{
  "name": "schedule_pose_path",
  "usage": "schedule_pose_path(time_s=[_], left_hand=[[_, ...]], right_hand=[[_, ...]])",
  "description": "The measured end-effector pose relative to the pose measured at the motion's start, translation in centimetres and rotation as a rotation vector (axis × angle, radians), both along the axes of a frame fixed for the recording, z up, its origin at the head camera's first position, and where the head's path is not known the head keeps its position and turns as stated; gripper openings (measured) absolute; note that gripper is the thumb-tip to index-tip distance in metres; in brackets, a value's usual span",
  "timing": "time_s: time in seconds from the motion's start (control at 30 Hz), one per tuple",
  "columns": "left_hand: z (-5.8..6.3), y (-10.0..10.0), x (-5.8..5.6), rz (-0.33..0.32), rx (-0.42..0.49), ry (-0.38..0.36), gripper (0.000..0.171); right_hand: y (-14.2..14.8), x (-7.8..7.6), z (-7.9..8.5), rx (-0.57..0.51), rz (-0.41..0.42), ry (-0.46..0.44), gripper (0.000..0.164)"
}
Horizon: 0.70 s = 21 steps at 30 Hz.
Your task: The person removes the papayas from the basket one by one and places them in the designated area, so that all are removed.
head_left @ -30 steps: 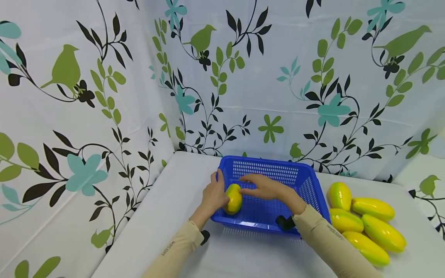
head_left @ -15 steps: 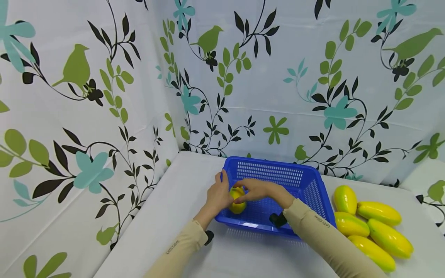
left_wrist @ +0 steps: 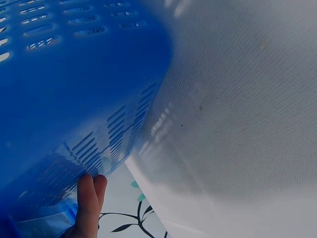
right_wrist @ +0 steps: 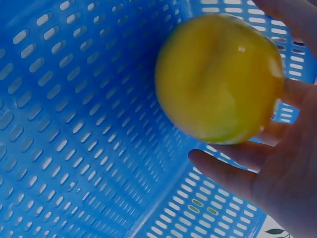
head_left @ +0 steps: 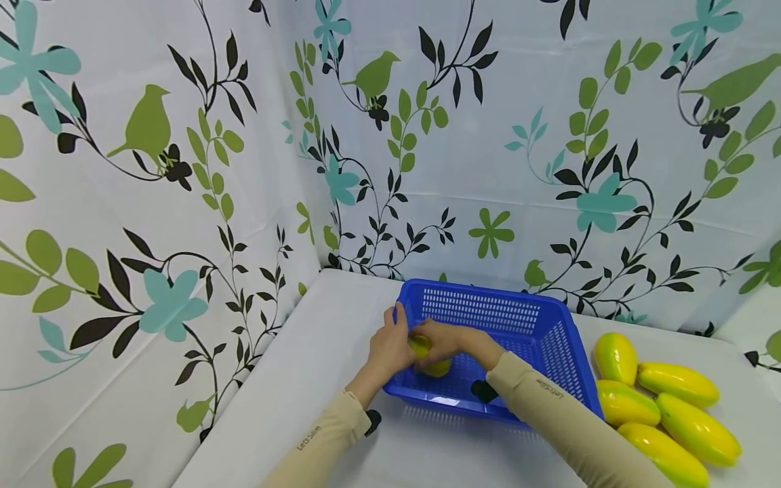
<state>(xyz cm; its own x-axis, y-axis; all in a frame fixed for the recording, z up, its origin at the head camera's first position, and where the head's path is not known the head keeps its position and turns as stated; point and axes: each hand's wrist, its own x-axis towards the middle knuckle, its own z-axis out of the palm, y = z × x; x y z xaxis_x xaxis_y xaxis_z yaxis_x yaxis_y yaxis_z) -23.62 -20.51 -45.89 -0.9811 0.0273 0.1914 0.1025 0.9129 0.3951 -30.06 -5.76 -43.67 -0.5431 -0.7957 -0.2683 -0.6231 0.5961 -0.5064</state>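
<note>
In the head view a blue plastic basket (head_left: pixel 482 290) with slotted walls stands on the white table. My left hand (head_left: pixel 390 344) grips its left rim, and the left wrist view has two fingers (left_wrist: pixel 88 198) against the basket wall (left_wrist: pixel 74 79). Inside, near the left end, a yellow-green mango (head_left: pixel 438 369) is partly covered by my right hand (head_left: pixel 442 339). Close up in the right wrist view, the mango (right_wrist: pixel 218 79) sits between the thumb and curled fingers of that hand (right_wrist: pixel 292 173). The left thumb is hidden.
Several yellow-green mangoes (head_left: pixel 698 427) lie grouped on the table right of the basket, close to its right end. Behind and to the left hangs a white cloth (head_left: pixel 274 203) printed with birds and leaves. The white table surface (head_left: pixel 293 379) extends left and in front.
My right hand has come down over the mango and closed round it, and the mango sits slightly further right in the basket. My left hand stays at the rim. The head view has shifted slightly.
</note>
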Motion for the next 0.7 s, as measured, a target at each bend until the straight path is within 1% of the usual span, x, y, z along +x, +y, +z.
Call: schedule_pose_path(time_s=[0.1, 0.33, 0.47, 0.6, 0.7], left_hand=[[0.0, 0.0, 0.0, -0.007, -0.001, 0.009, 0.095], [0.0, 0.1, 0.0, -0.005, -0.007, 0.012, 0.093], [-0.1, 0.3, 0.0, -0.009, 0.001, 0.017, 0.093], [-0.2, 0.1, -0.1, -0.01, 0.003, 0.002, 0.095], [-0.2, -0.3, -0.2, -0.001, 0.009, -0.016, 0.095]], right_hand=[[-0.2, 0.0, -0.3, 0.008, 0.002, 0.013, 0.069], [-0.2, -0.2, -0.6, 0.016, -0.029, 0.042, 0.067], [0.2, 0.0, -0.7, 0.017, -0.033, 0.047, 0.07], [1.1, 0.2, -0.2, 0.02, -0.035, 0.077, 0.075], [2.1, 0.3, 0.7, 0.024, -0.06, 0.105, 0.076]])
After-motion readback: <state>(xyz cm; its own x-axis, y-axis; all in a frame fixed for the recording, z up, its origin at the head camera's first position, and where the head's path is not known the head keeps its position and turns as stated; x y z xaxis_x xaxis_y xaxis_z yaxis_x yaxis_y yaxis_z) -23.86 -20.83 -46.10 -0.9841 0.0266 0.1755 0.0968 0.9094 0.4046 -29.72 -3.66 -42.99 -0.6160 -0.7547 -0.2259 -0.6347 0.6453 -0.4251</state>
